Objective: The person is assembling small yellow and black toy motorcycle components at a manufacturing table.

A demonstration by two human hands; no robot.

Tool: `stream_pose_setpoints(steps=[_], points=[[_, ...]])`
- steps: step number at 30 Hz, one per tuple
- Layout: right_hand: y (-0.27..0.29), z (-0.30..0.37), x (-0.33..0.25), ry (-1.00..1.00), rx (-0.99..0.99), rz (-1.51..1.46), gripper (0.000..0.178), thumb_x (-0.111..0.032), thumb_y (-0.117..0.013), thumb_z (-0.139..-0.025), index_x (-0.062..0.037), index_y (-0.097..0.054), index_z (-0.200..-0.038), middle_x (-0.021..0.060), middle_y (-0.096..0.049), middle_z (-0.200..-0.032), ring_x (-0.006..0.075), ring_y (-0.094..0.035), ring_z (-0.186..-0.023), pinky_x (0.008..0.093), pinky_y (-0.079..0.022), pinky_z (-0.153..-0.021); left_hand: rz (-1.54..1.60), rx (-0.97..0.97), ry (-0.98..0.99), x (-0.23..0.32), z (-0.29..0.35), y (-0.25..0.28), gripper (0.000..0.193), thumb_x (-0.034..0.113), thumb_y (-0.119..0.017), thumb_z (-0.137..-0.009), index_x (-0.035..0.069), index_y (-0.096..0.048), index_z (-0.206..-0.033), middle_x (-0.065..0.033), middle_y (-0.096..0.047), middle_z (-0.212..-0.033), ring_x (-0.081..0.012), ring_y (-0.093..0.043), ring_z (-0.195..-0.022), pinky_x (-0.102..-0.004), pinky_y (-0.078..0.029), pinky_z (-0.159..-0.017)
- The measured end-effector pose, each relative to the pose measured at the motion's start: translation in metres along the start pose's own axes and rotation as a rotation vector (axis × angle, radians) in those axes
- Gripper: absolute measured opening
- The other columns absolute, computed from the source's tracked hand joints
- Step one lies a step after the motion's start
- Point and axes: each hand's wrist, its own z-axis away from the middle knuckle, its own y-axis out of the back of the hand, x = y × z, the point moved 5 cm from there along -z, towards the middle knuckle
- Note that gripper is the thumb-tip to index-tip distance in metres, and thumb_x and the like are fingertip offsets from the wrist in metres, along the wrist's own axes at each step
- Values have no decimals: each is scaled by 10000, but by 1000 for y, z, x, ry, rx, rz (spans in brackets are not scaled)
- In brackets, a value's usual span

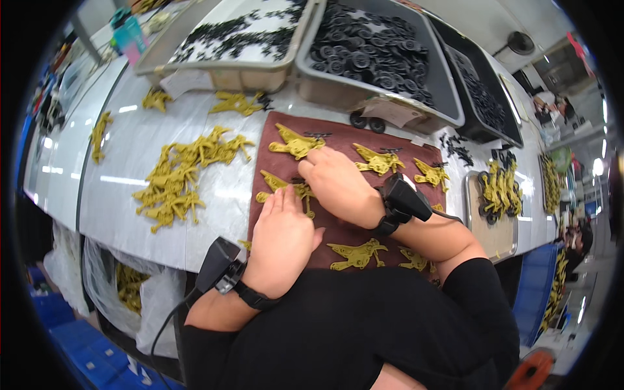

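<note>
Both my hands work over a brown cloth (pixel 312 259) on the table. My left hand (pixel 284 237) lies over a yellow plastic frame piece (pixel 272 181), its fingers stretched out and touching it, the thumb apart. Just to the right, my right hand (pixel 341 185) has its fingers bent down at the far end of that same piece. Whatever its fingertips pinch is hidden. Beyond them lies another yellow frame piece (pixel 296 144) with a small black part beside it. More such pieces rest on the cloth, among them a near one (pixel 357 253) and a right-hand one (pixel 378 160).
A heap of yellow pieces (pixel 172 175) lies left of the cloth. At the back stand a bin of small black parts (pixel 281 77), a grey bin of black wheels (pixel 448 97) and a black bin (pixel 510 133). A tray (pixel 504 244) at right holds yellow pieces with wheels.
</note>
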Motion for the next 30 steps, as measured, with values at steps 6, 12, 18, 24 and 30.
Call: stream_pose_setpoints(steps=[6,12,18,24,30], points=[[39,28,18,-63,191,-75,95,-37,-548,-720,-21,-578,-808,120,-554,-840,295,-555,-843,397,-454,-752,15,42,-26,-1,2,-2,581,337,-657,-792,-148,-557,-1096,-281,-547,-1198,-349,-522,-1133,-402,-367,-1007],[84,108,163,-554,160,268,117,-51,-581,-749,-10,-643,-840,182,-627,-830,366,-601,-817,431,-489,-732,35,69,-45,1,0,5,548,320,-670,-788,-136,-568,-1076,-282,-563,-1161,-356,-531,-1113,-409,-385,-983],[75,161,272,-964,162,346,239,-195,-699,-756,38,-653,-728,243,-641,-774,399,-633,-773,467,-505,-709,60,90,-158,31,-13,23,511,317,-654,-803,-101,-563,-1082,-235,-558,-1166,-334,-516,-1124,-407,-372,-996],[81,154,262,-1024,226,237,275,-219,-736,-727,40,-658,-779,239,-647,-803,386,-635,-804,449,-509,-725,289,-51,-559,68,-20,8,563,307,-639,-818,-103,-510,-1181,-221,-505,-1261,-325,-461,-1213,-418,-351,-1032],[94,141,186,-823,227,-162,214,-120,-724,-719,19,-664,-870,166,-659,-787,271,-648,-748,345,-498,-687,295,-102,-581,70,-26,-12,570,301,-632,-824,-92,-496,-1213,-201,-483,-1306,-310,-446,-1240,-416,-346,-1040]])
